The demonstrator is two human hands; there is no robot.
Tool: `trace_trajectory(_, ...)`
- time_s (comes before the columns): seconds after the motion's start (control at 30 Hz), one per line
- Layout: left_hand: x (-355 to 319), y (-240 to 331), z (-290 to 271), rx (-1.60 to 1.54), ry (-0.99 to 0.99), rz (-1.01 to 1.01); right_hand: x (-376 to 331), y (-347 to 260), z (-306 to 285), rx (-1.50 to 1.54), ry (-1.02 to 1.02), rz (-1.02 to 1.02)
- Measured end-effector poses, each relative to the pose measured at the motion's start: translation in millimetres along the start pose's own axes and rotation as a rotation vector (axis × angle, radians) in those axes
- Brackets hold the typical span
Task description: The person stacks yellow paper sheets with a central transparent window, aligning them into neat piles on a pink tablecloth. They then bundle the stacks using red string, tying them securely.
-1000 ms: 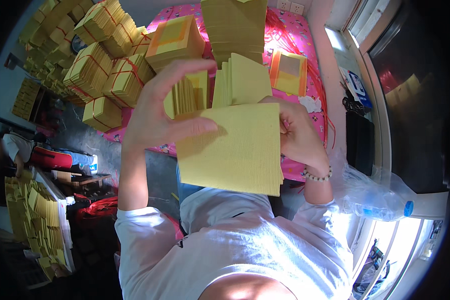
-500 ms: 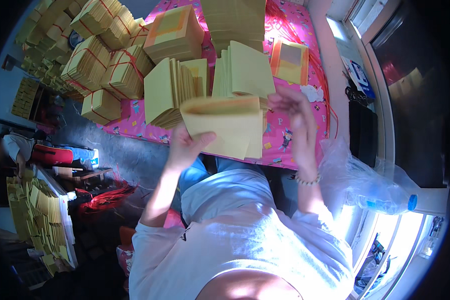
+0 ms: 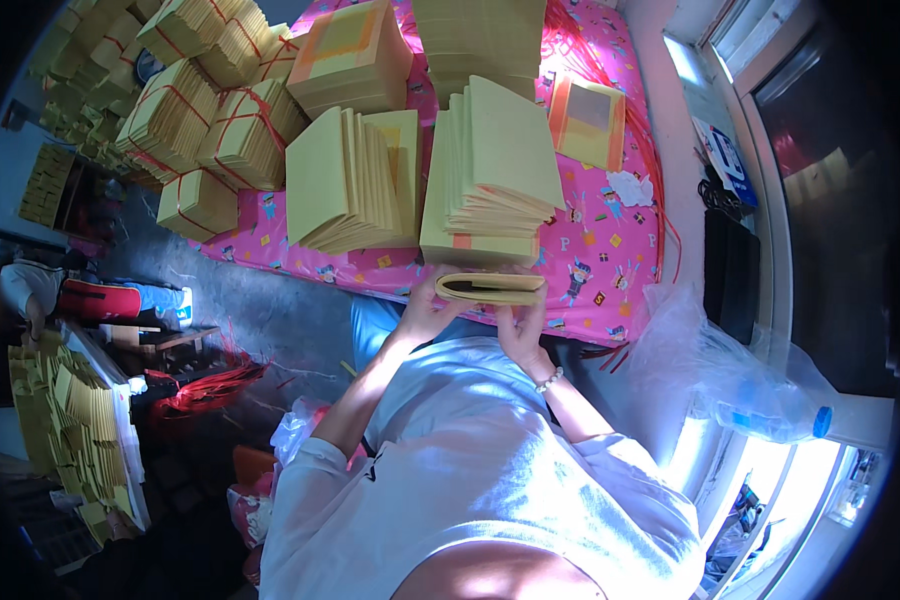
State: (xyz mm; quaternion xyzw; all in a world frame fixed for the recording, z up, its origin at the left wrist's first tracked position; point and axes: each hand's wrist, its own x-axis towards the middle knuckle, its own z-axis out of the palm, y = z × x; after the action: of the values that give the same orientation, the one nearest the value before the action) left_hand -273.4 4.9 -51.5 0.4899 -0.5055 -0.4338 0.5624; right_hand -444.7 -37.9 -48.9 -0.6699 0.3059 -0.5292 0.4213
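Note:
Close to the near edge of the pink table, a folded pale-yellow paper packet (image 3: 500, 296) stands with its curved end up, a dark gap showing inside the fold. My left hand (image 3: 429, 314) grips it at the left end. At the right end, my right hand (image 3: 524, 328) holds it with the fingers partly hidden behind the paper. Just beyond sits a stack of folded yellow papers (image 3: 505, 140) with fanned leaves on top. Left of that, another fanned stack (image 3: 335, 190) leans on the table.
The pink patterned cloth (image 3: 595, 240) covers the table. Bundles tied with red string (image 3: 170, 115) are piled at the far left. An orange-bordered sheet (image 3: 587, 122) and crumpled white tissue (image 3: 630, 188) lie at right. A plastic bottle (image 3: 770, 415) and a co-worker (image 3: 100, 300) flank me.
The packet has come down toward me and tipped so its folded end faces up. My right hand has moved left from the air and taken hold of its right end.

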Motion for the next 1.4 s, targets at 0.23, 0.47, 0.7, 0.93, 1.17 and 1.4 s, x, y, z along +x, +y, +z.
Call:
trace_trajectory(0.23, 5.1, -1.3, 4.3, 0.013, 0.028, 0.049, -2.7, -1.0, 9.0, 0.043, -0.016, 0.01)
trace_trajectory(0.47, 1.1, 8.8, 10.5, -0.097, 0.099, -0.059, -6.5, 3.6, 3.7, 0.101, -0.096, 0.176)
trace_trajectory(0.7, -7.4, 68.4, 18.7, 0.106, 0.187, 0.129, 15.6, -44.7, -2.1, 0.008, -0.14, -0.113)
trace_trajectory(0.93, 0.9, 138.5, -1.0, 0.325, 0.086, 0.549, 57.5, -94.3, -1.7, 0.214, -0.23, -0.357)
trace_trajectory(1.17, 41.5, 239.2, -30.3, 0.918, -0.108, 0.908, 99.3, -145.5, -39.1, 0.708, -0.214, 0.183)
trace_trajectory(1.4, 112.2, 253.5, -13.2, 1.047, -0.135, 1.102, 150.5, -152.7, -64.9, 0.711, -0.305, 0.446)
